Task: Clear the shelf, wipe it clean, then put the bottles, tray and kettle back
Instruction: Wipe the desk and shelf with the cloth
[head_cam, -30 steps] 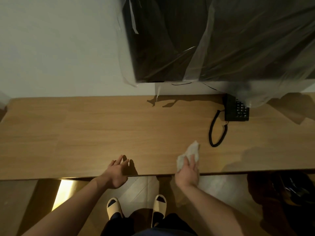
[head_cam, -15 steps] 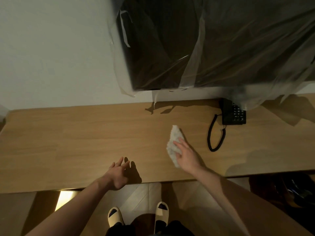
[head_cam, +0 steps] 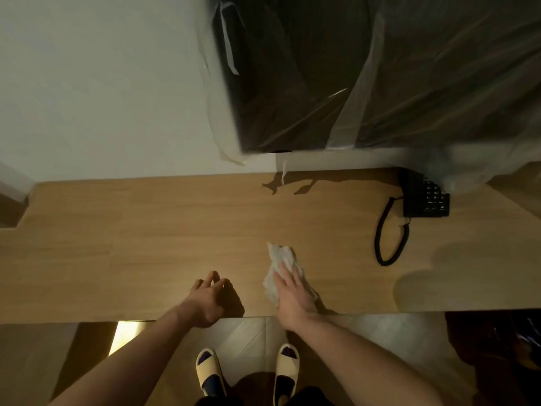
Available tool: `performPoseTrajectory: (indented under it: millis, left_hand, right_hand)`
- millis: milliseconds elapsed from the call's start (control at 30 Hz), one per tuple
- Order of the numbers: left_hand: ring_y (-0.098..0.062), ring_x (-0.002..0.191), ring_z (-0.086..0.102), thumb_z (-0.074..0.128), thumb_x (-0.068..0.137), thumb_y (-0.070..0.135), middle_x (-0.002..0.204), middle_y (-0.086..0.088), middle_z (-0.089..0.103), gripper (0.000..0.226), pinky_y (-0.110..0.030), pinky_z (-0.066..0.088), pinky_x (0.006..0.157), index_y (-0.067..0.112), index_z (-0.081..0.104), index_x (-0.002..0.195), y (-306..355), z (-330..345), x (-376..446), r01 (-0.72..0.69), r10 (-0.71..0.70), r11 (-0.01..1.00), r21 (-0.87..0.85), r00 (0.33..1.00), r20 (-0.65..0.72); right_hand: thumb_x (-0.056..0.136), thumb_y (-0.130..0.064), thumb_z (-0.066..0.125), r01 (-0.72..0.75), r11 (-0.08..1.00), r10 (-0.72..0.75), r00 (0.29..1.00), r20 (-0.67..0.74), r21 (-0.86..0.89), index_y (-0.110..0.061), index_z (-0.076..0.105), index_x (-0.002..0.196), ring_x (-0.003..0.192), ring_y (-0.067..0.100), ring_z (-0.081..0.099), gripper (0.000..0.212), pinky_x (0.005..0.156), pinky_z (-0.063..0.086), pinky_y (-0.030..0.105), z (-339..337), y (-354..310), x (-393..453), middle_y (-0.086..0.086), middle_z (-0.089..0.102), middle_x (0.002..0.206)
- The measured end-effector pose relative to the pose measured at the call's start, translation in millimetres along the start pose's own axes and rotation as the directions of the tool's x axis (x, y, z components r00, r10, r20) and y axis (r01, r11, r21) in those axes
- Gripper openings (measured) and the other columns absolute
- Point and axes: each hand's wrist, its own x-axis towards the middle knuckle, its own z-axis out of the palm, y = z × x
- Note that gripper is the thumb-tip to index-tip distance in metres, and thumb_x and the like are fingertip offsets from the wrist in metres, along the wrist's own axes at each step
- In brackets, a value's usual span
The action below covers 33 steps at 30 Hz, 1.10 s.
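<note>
Spanning the frame from left to right, the wooden shelf (head_cam: 146, 244) runs along a pale wall (head_cam: 102, 83). Above its right half hangs a large dark screen (head_cam: 380, 68) wrapped in clear plastic film (head_cam: 360, 83), loose strips trailing at the lower left corner. At the shelf's right rear sits a black telephone (head_cam: 424, 197), its coiled cord (head_cam: 386, 235) looping forward. The right hand (head_cam: 292, 297) lies flat, fingers straight, pressing a crumpled white cloth (head_cam: 281, 268) onto the shelf near the front edge. The left hand (head_cam: 209, 300) rests at the front edge just beside it, fingers loosely bent, holding nothing. Below, two pale slippers (head_cam: 209, 373) stand on the floor (head_cam: 248, 335). No bottles, tray or kettle appear in view.
</note>
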Motion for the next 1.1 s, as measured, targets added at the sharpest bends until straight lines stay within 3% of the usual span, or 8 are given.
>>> performPoseTrajectory:
  millis: [100,233,300,467,667,800,933,1100]
  left_hand:
    - [-0.043,0.154,0.011,0.055,0.085,0.039,0.171,-0.010,-0.006,0.092,-0.044,0.017,0.126,0.025,0.012,0.165,-7.4,-4.9,2.5,0.029,-0.029,1.000,0.002,1.000,0.000]
    - [-0.047,0.155,-0.001,0.059,0.092,0.035,0.171,-0.009,-0.013,0.092,-0.048,0.014,0.127,0.033,0.004,0.165,-26.6,-11.4,1.0,0.111,-0.112,0.993,-0.044,0.994,-0.005]
    - [-0.048,0.154,-0.005,0.062,0.091,0.031,0.171,-0.006,-0.016,0.095,-0.051,0.015,0.127,0.039,0.001,0.164,-40.3,-9.4,0.0,0.140,-0.141,0.986,-0.086,0.990,-0.001]
    - [-0.048,0.153,-0.016,0.065,0.090,0.026,0.169,0.002,-0.023,0.102,-0.058,0.014,0.125,0.045,-0.004,0.162,-51.7,-0.1,0.5,0.114,-0.116,0.984,-0.134,0.993,-0.009]
    - [-0.047,0.151,-0.022,0.064,0.091,0.022,0.167,0.007,-0.028,0.103,-0.060,0.019,0.123,0.045,-0.008,0.161,-51.8,5.9,2.6,0.092,-0.099,0.982,-0.165,0.995,-0.033]
    - [-0.047,0.150,-0.025,0.064,0.091,0.021,0.165,0.008,-0.034,0.107,-0.061,0.034,0.117,0.046,-0.015,0.159,-51.8,11.9,-0.1,0.075,-0.085,0.986,-0.147,0.995,-0.061]
    - [-0.047,0.150,-0.026,0.061,0.086,0.022,0.164,0.010,-0.035,0.109,-0.058,0.041,0.114,0.047,-0.016,0.159,-57.9,9.7,-3.7,0.035,-0.042,0.995,-0.090,0.997,-0.068]
    - [-0.044,0.149,-0.030,0.063,0.082,0.029,0.166,0.011,-0.029,0.108,-0.057,0.023,0.124,0.044,-0.009,0.161,-71.6,-8.1,-7.9,-0.020,0.027,0.995,-0.095,0.997,0.073]
  right_hand:
    - [0.096,-0.006,0.059,0.116,0.970,-0.132,0.989,0.065,0.212,-0.030,0.034,0.158,0.155,0.017,0.017,0.071,0.125,0.024,0.036,-8.4,-8.8,-0.6,-0.017,0.011,0.169]
    - [0.098,-0.019,0.057,0.040,0.968,-0.008,0.992,-0.129,0.249,-0.040,0.042,0.153,0.143,0.010,0.040,0.061,0.112,0.042,0.029,-55.1,52.1,21.8,-0.023,0.022,0.164]
    - [0.100,-0.028,0.050,-0.049,0.980,0.086,0.979,-0.187,0.193,-0.039,0.037,0.154,0.145,0.015,0.038,0.057,0.111,0.045,0.037,-74.0,94.2,36.2,-0.017,0.015,0.168]
    - [0.105,-0.031,0.045,-0.269,0.925,0.314,0.938,-0.144,0.269,-0.027,0.024,0.161,0.155,0.023,0.017,0.060,0.125,0.017,0.033,-92.2,149.4,67.3,-0.001,0.010,0.171]
    - [0.103,-0.038,0.048,-0.422,0.897,0.417,0.907,0.064,0.130,-0.033,-0.002,0.163,0.156,0.035,-0.012,0.078,0.127,0.009,0.050,-67.6,89.8,98.7,-0.003,-0.019,0.170]
    - [0.099,-0.019,0.054,-0.339,0.929,0.334,0.941,0.059,0.148,-0.036,-0.002,0.162,0.155,0.033,-0.017,0.086,0.127,0.008,0.054,-58.6,-2.6,122.1,-0.009,-0.021,0.169]
    - [0.098,-0.016,0.049,-0.036,0.997,0.027,0.991,0.131,0.068,-0.035,0.011,0.163,0.156,0.029,-0.015,0.078,0.128,0.005,0.050,-25.9,-99.4,137.1,-0.013,-0.013,0.170]
    - [0.091,-0.005,0.050,0.107,0.990,-0.120,0.979,0.166,0.086,-0.034,0.014,0.163,0.155,0.019,-0.022,0.086,0.128,-0.001,0.046,0.1,-149.9,114.2,-0.016,-0.012,0.169]
